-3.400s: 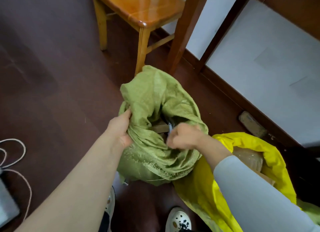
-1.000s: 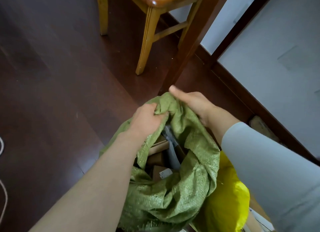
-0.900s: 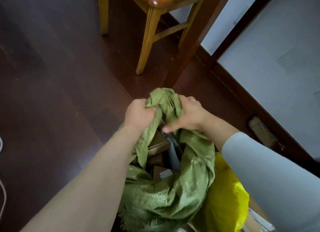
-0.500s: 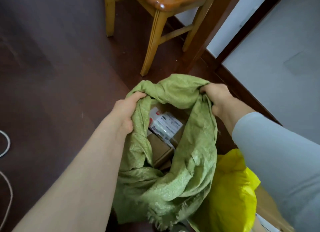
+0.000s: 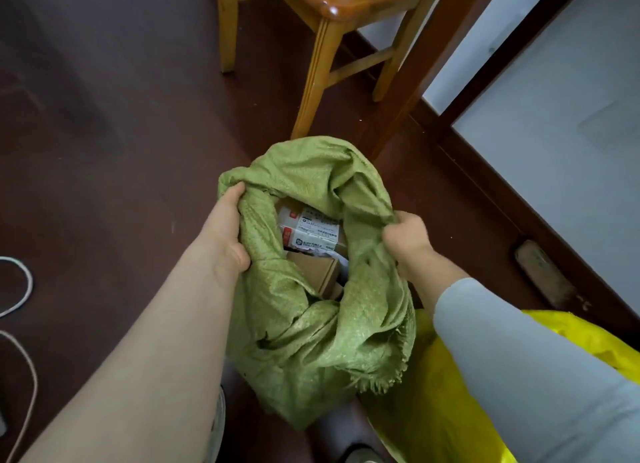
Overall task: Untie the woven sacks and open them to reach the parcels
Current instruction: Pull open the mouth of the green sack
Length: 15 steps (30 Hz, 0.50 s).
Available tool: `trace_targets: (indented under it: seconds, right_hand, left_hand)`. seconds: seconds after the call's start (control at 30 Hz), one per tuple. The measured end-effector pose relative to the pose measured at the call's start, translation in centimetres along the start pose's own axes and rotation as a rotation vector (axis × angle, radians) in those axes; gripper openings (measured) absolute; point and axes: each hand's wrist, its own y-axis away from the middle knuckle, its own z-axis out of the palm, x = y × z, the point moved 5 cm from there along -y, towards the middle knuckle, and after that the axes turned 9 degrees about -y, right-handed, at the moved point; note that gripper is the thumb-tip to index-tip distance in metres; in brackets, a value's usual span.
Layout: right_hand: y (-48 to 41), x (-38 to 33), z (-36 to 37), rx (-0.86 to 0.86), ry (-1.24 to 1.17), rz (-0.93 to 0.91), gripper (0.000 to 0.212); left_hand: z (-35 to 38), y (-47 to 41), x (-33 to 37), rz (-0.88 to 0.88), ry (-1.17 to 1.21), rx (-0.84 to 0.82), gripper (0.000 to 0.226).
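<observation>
Green sack pulled open on the floor, parcels showing inside.

Nearest, bottom right: yellow sack (image 5: 433, 410) just beside the green one, contents hidden behind the sleeve (image 5: 540, 376). Then the green woven sack (image 5: 311, 341), mouth spread wide between both hands: left hand (image 5: 227, 230) with fingers curled tight on the left rim, right hand (image 5: 407, 235) fisted around a bunch of the right rim. Down in the opening: a brown cardboard box (image 5: 317, 272), and past it white parcels with printed labels (image 5: 310, 232). Farther back, a wooden chair (image 5: 318, 64) on the dark floor (image 5: 104, 133).
</observation>
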Motion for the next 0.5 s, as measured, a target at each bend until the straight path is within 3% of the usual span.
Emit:
trace_targets:
  seconds: [0.07,0.1,0.23,0.3,0.4,0.43,0.5]
  right_hand:
    - [0.0,0.6,-0.3,-0.030,-0.502,0.213,0.031]
    - [0.2,0.6,-0.5,-0.081,-0.637,0.286,0.028]
    - [0.7,1.1,-2.4,-0.213,-0.560,0.381,0.030]
    - [0.3,1.5,-2.8,-0.195,-0.409,0.408,0.033]
    - [-0.3,0.6,-2.9,-0.103,0.111,0.289,0.036]
    - [-0.6,-0.3,-3.0,0.000,0.378,0.155,0.043]
    - [0.2,-3.8,-1.9,0.220,0.830,-0.330,0.057]
  left_hand:
    - [-0.6,-0.2,0.0,0.005,0.031,0.022,0.038]
    - [-1.0,-0.3,0.0,0.004,0.053,0.043,0.038]
    - [-2.7,-1.1,-0.1,0.001,0.040,0.160,0.037]
    - [-3.6,-1.6,0.1,0.043,-0.088,0.301,0.055]
    - [-4.1,-0.5,2.1,0.290,-0.938,0.780,0.077]
    - [-3.0,0.2,2.8,0.463,-1.159,0.869,0.075]
    - [-0.6,1.2,3.4,0.778,-1.357,0.841,0.070]
